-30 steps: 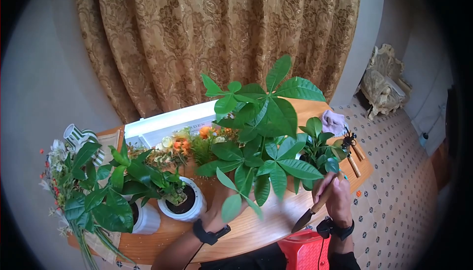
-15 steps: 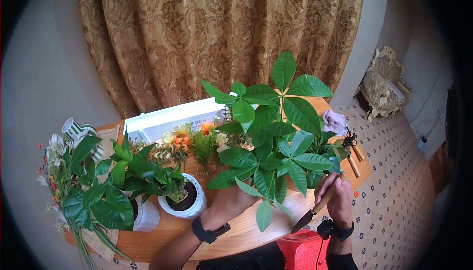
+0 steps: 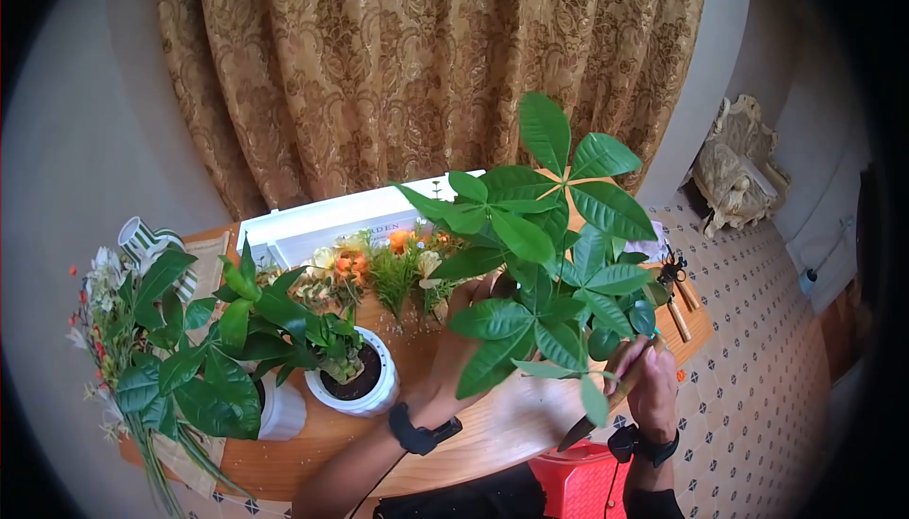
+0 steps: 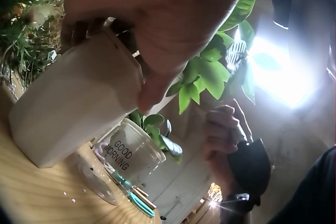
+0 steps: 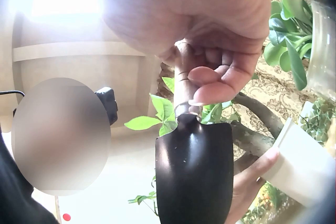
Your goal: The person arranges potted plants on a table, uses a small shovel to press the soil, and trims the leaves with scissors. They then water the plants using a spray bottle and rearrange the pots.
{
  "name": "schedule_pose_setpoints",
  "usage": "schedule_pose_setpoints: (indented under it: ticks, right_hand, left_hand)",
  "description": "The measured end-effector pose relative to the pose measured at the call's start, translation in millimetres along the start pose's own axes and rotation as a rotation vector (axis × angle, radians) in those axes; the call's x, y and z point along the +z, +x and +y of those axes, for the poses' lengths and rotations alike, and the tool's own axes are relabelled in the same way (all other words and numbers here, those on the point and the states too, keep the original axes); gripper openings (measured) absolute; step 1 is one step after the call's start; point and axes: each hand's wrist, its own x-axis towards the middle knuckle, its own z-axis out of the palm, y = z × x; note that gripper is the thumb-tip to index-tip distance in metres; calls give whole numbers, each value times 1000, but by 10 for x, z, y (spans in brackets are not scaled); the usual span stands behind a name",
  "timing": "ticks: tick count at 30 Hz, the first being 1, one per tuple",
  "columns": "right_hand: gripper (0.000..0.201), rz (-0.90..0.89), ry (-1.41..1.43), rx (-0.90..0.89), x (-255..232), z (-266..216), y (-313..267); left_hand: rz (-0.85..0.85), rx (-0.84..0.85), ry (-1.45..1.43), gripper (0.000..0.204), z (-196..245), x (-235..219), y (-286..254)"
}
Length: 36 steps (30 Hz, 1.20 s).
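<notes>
My left hand [image 3: 450, 377] grips the rim of a white pot [image 4: 79, 95], thumb on the near side. The pot's base is down at the wooden table top [image 4: 31, 192]. From it rises a tall plant with broad, fanned green leaves [image 3: 559, 320]; in the right wrist view its thick stems [image 5: 254, 140] lean out of the pot. In the head view the leaves cover the pot and the left fingers. My right hand [image 3: 651, 382] holds a small trowel [image 5: 194, 171] by its wooden handle, the black blade pointing down near the table's front edge.
A clear pot marked "GOOD MORNING" [image 4: 128, 148] stands at the right, beside turquoise-handled tool [image 4: 139, 203]. Wooden-handled tools [image 3: 679, 320] lie at the right edge. Flowers [image 3: 350, 263] and a white box [image 3: 331, 235] are behind; a white potted plant [image 3: 355, 391] stands left, a red stool [image 3: 573, 486] below.
The leafy plant has swung to the right in the head view, with my left hand at its pot. My right hand keeps the trowel in nearly the same place.
</notes>
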Motion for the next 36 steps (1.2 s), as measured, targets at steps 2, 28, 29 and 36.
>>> schedule_pose_setpoints:
  ticks: [2, 28, 29, 36]
  right_hand:
    - [46, 39, -24, 4, 24, -39, -19]
    - [45, 299, -126, -133, -155, 86, -35]
    - [44, 273, -52, -119, -118, 28, -28]
    - [45, 254, -64, -143, -25, -45, -1]
  left_hand:
    - [81, -71, -79, 53, -38, 91, 42]
    - [14, 193, 206, 79, 32, -91, 130]
    - [48, 127, 113, 74, 70, -91, 118]
    - [67, 28, 254, 68, 11, -29, 77]
